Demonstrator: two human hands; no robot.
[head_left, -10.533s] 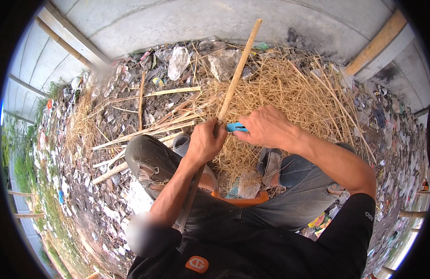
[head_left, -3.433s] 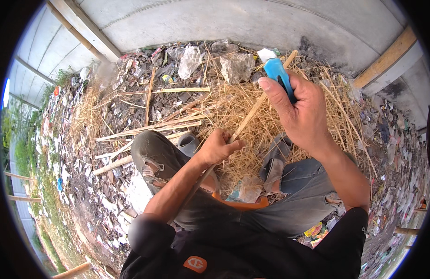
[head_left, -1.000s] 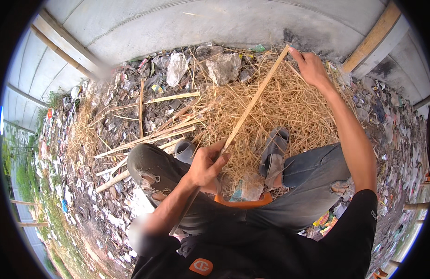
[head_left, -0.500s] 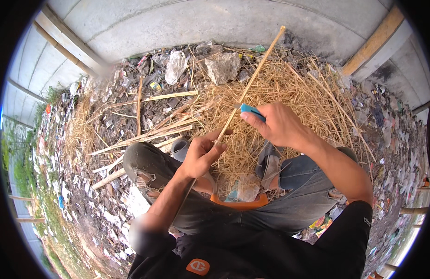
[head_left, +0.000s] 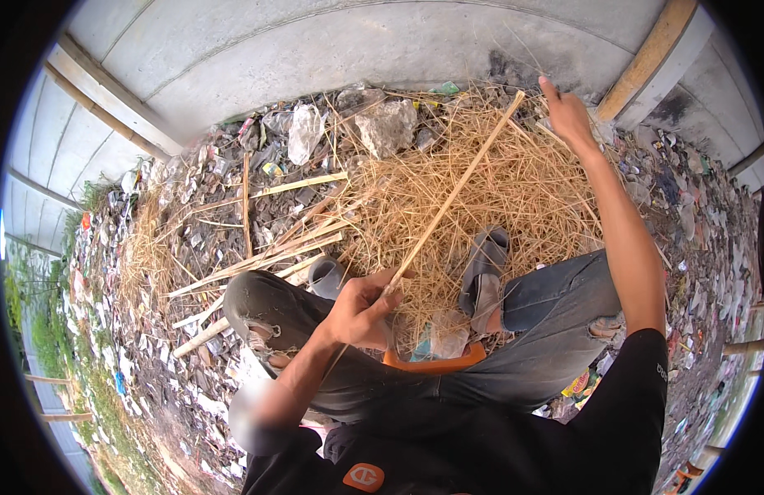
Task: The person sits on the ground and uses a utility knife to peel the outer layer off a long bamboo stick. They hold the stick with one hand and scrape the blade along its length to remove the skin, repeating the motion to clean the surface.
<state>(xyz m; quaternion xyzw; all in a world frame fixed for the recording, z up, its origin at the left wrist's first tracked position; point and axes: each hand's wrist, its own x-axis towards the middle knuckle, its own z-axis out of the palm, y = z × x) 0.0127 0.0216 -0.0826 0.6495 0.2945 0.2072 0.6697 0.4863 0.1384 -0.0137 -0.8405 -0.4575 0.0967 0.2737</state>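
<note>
Seated person viewed from above, legs bent over a heap of dry yellow straw-like shavings (head_left: 514, 190) on littered ground. The left hand (head_left: 361, 309) is closed around the near part of a long, thin, pale bamboo strip (head_left: 452, 198), fingers curled and thumb pressed on it, just above the left knee. The strip runs diagonally up and to the right from this hand, across the shavings, its far end lying near the right hand (head_left: 567, 115). The right hand is stretched out at arm's length toward the far edge of the heap, close to the grey concrete wall (head_left: 332, 49), index finger raised; whether it grips anything cannot be told, and it appears just beside the strip's tip rather than clasping it. Grey slip-on sandals (head_left: 485, 264) rest on the shavings. An orange plastic stool edge (head_left: 435, 363) shows between the legs. Several split bamboo lengths (head_left: 266, 256) lie to the left, beside a grey stone (head_left: 386, 128) and scraps of plastic litter (head_left: 303, 132).
</note>
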